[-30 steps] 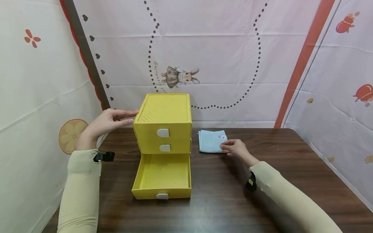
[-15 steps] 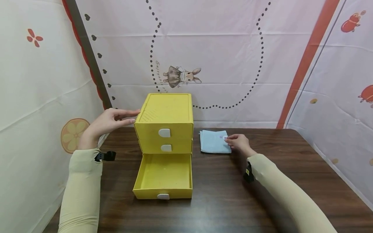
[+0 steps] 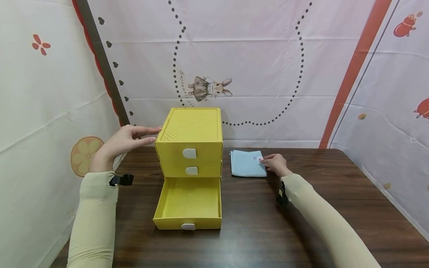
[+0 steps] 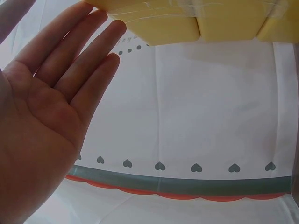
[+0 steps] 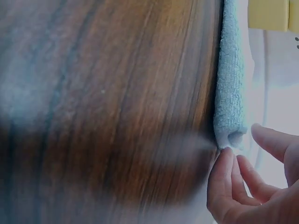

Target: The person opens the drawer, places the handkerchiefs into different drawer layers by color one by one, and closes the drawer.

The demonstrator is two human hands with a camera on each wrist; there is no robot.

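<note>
One folded light-blue cloth lies flat on the dark wood counter, just right of the yellow drawer unit. Right hand sits at the cloth's near-right corner, fingertips curled and touching the folded edge; thumb is apart above it, and whether the pinch has closed on the fabric cannot be told. Right forearm in a beige sleeve runs low across the counter from the lower right. Left hand is raised at the unit's upper left corner, fingers straight and together, tips touching the top edge, palm open, gripping nothing. Left forearm stands nearly upright. Bottom drawer is pulled out toward the person, its inside bare yellow; the two drawers above are pushed in, white handles facing front. Cloth sits well apart from the left hand, with the unit between them.
</note>
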